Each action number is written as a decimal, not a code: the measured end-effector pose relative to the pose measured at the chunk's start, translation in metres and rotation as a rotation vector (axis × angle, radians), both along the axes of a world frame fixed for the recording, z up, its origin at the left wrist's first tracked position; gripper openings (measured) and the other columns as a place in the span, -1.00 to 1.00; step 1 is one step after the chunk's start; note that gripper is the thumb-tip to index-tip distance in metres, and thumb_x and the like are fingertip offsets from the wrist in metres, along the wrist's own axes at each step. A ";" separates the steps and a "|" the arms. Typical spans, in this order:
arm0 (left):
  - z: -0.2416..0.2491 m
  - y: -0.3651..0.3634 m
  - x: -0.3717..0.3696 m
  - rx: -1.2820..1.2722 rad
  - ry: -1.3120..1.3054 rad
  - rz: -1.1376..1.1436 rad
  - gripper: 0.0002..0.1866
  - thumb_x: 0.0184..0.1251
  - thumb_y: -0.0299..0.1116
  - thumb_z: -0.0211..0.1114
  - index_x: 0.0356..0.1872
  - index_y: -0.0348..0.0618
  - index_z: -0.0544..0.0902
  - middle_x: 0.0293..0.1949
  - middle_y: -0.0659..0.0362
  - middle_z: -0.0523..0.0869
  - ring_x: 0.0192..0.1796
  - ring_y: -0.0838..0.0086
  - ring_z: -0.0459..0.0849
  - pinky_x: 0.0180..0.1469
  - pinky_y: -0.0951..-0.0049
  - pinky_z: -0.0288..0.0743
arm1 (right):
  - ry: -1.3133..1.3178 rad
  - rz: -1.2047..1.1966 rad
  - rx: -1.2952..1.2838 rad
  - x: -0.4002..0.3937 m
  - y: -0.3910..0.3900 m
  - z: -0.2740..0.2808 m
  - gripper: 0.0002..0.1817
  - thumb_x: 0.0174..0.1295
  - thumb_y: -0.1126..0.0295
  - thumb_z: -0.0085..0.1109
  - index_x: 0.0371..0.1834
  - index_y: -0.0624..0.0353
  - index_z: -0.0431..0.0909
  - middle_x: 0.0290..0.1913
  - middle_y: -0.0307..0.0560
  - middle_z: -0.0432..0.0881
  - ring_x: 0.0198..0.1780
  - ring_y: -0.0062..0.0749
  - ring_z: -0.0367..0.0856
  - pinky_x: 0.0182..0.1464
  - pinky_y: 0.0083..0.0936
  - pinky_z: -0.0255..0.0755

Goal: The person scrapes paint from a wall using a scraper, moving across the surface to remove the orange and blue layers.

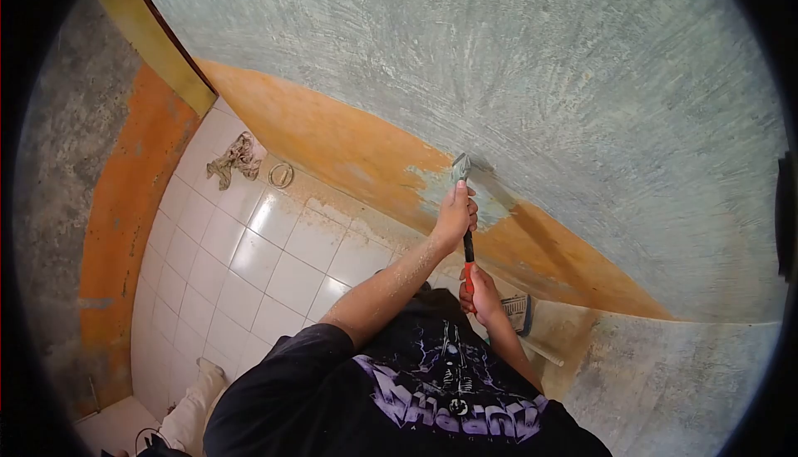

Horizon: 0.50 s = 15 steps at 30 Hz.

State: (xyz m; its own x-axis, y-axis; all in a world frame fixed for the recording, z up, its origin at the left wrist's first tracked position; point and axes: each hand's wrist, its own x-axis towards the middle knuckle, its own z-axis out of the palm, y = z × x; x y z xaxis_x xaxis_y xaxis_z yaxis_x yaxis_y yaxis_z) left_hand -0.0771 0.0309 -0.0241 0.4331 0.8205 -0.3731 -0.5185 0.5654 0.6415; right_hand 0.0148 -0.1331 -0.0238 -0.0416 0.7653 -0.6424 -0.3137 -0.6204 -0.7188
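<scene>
A long-handled scraper (469,249) with a black and red handle is in both my hands. Its metal head (461,163) is against the wall, where the orange paint meets the grey surface. Close behind the head, my left hand (455,217) is closed round the black shaft. Lower down, my right hand (482,292) wraps the red grip. Around the head, a pale scraped patch (432,187) shows in the orange band (332,133).
A crumpled rag (235,160) and a ring-shaped item (281,176) lie on the white tiled floor (274,249). Orange dust is scattered along the wall base. Behind my right wrist is a blue-grey object (517,314). Another person's leg (195,407) shows at lower left.
</scene>
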 end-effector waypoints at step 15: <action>-0.005 0.010 -0.003 0.008 -0.070 -0.100 -0.53 0.60 0.14 -0.21 -0.10 -0.13 0.32 -0.52 0.25 0.33 -0.50 0.50 0.37 -0.34 0.36 0.43 | -0.229 0.001 0.026 0.012 0.006 -0.007 -0.52 0.52 -0.12 -0.22 -0.28 0.07 0.37 -0.76 -0.33 0.20 -0.82 -0.62 0.14 -0.76 -0.58 0.05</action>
